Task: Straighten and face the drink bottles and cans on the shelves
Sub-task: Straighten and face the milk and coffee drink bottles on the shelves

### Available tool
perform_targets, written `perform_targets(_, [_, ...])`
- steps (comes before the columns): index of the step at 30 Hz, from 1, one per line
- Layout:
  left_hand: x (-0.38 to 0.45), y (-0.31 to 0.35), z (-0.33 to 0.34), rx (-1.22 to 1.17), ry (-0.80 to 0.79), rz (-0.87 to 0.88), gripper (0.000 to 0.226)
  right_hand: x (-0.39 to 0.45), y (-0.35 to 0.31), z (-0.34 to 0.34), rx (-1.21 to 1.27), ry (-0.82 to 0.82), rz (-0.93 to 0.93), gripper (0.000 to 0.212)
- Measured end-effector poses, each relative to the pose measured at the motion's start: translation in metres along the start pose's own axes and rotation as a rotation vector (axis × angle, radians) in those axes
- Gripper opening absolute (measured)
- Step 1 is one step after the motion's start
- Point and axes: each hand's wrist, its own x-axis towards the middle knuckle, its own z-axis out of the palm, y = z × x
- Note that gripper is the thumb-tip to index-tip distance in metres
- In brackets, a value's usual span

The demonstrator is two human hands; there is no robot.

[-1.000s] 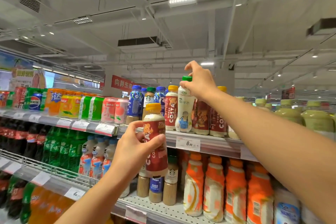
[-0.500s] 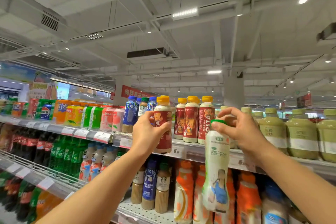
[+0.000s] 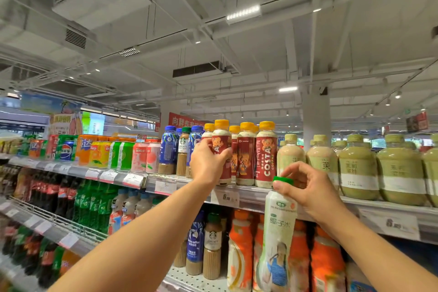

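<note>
My left hand point(image 3: 208, 163) grips a red Costa coffee bottle point(image 3: 222, 147) with a yellow cap, standing on the top shelf point(image 3: 248, 193) at the left end of a row of like Costa bottles point(image 3: 266, 156). My right hand point(image 3: 310, 191) pinches the green cap of a white coconut-water bottle point(image 3: 278, 232) and holds it hanging in front of the shelf edge, below the top shelf level.
Pale green tea bottles point(image 3: 359, 168) fill the top shelf to the right. Blue and Starbucks bottles point(image 3: 183, 149) and soda cans point(image 3: 118, 154) stand to the left. Orange bottles point(image 3: 239, 251) and cola bottles point(image 3: 47, 194) fill the lower shelves.
My left hand has carried the Costa bottle up onto the top shelf beside the other Costa bottles. My right hand has lifted the coconut-water bottle off that shelf and lowered it.
</note>
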Motion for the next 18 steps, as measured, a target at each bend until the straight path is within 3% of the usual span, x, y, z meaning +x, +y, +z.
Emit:
perform_targets(8, [-0.006, -0.005, 0.002, 0.3, -0.092, 0.102, 0.057, 0.005, 0.002, 0.004, -0.078, 0.02, 0.015, 0.045])
perform_targets(12, [-0.025, -0.027, -0.001, 0.237, -0.135, 0.12, 0.072, 0.006, 0.003, 0.003, -0.054, 0.03, 0.016, 0.046])
perform_targets(18, [-0.039, -0.044, -0.003, 0.28, -0.081, 0.132, 0.035, 0.009, 0.002, 0.003, -0.04, 0.008, 0.05, 0.048])
